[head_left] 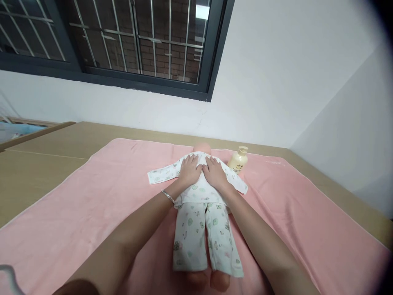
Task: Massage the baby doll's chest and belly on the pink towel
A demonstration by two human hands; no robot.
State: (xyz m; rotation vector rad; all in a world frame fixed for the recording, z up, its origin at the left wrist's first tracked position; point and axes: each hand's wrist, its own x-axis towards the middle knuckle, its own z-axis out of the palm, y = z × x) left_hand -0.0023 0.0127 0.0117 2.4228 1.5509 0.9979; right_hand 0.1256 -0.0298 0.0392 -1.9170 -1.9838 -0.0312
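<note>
A baby doll lies on the pink blanket (pixel 101 196), its feet (pixel 220 281) toward me and its head (pixel 202 148) at the far end. It wears a white patterned long-sleeved top (pixel 199 192) and matching trousers (pixel 190 237). My left hand (pixel 189 169) rests flat on the left side of the top's chest, fingers spread. On the right side of the chest lies my right hand (pixel 215 172), also flat with its fingers apart. The two thumbs nearly meet in the middle. A bracelet (pixel 168 197) circles my left wrist.
A cream pump bottle (pixel 238 159) stands on the blanket beyond the doll's right-hand sleeve. The blanket covers a wooden surface (pixel 55 147) against a white wall (pixel 260 73). A dark-framed barred window (pixel 144 45) is above. A grey curved object (pixel 10 274) shows at lower left.
</note>
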